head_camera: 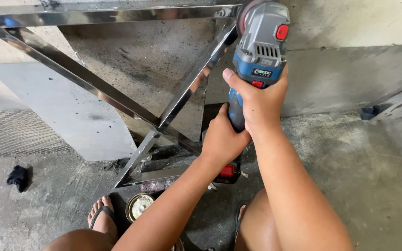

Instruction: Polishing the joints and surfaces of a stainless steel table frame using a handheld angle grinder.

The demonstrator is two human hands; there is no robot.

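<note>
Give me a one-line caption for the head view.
Both hands, left hand and right hand, grip a blue-grey cordless angle grinder against a polished steel frame.

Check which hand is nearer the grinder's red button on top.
Right. The right hand grips the grinder body just below the red button; the left hand holds the rear handle, lower down.

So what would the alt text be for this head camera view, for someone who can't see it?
Both hands grip a blue and grey cordless angle grinder, right hand near its head, left hand lower on its body, its disc end at a shiny steel frame of crossed bars. The person squats in sandals on a concrete floor.
</note>
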